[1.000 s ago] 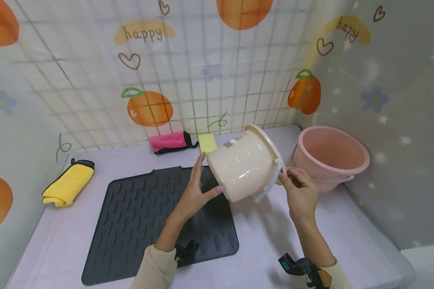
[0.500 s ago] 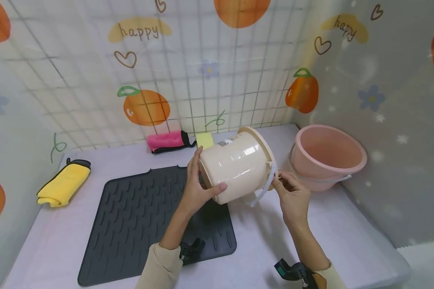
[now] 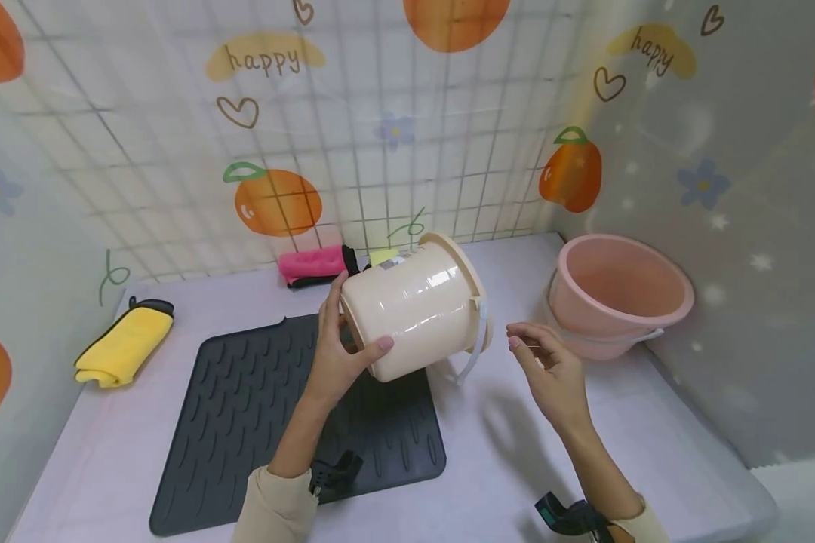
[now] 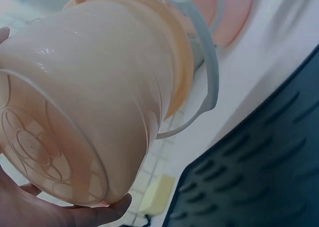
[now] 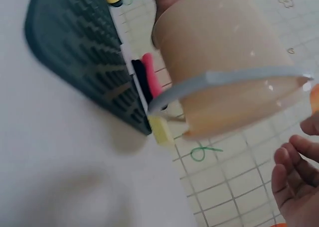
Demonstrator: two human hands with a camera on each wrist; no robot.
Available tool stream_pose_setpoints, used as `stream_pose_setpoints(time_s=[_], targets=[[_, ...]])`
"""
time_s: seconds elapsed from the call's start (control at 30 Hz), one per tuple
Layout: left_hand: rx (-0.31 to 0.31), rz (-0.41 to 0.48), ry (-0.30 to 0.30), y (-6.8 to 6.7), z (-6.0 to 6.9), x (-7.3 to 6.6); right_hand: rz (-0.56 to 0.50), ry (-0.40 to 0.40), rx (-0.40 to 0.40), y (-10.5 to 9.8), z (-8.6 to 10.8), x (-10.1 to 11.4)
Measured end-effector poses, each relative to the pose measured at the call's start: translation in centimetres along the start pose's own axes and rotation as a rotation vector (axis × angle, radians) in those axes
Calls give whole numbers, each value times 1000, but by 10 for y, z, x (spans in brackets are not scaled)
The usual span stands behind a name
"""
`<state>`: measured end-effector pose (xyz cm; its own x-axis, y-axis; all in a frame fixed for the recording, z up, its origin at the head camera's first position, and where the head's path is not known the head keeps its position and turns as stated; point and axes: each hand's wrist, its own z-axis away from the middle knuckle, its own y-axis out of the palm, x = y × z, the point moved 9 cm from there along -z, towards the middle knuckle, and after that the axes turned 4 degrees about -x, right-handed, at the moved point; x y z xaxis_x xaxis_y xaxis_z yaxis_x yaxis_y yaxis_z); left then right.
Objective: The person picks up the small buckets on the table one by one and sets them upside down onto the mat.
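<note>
A cream bucket (image 3: pixel 417 309) is held tilted on its side above the dark mat (image 3: pixel 244 422), its rim toward the right. My left hand (image 3: pixel 336 366) grips it around the base end, thumb on the lower side; the left wrist view shows fingers (image 4: pixel 119 204) along the edge of the base. The pale grey handle (image 3: pixel 481 335) hangs from the rim. To the right of the rim is my right hand (image 3: pixel 558 381), apart from the bucket, fingers loosely bent. In the right wrist view that hand (image 5: pixel 301 179) touches no part of the bucket.
A pink bucket (image 3: pixel 625 290) stands at the back right. Along the back wall lie a rolled pink cloth (image 3: pixel 312 263) and a pale yellow block (image 4: pixel 157 194). A folded yellow cloth (image 3: pixel 125 343) lies at the left.
My left hand has moved the cream bucket to the left. My right hand, earlier touching the rim beside the handle, has come away from it.
</note>
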<state>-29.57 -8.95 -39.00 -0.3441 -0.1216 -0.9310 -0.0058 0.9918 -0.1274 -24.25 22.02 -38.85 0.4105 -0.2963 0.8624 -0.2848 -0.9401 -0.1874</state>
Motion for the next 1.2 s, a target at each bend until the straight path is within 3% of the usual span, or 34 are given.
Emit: stream_pose_setpoints(time_s=[0.13,0.33,0.53,0.83,1.2], targets=[[-15,-18,8,-17,4,-2,187,-112,88,5,3,3],[-32,-45,4,-43,13,-1,315,-160,191,18,14,0],[-57,-86,6,-68,23,-9,352,-268,286,40,28,6],[-84,-165,-27,-96,34,-12,359,-267,388,67,47,3],[-118,-226,-40,-126,49,-21,435,-345,478,91,58,6]])
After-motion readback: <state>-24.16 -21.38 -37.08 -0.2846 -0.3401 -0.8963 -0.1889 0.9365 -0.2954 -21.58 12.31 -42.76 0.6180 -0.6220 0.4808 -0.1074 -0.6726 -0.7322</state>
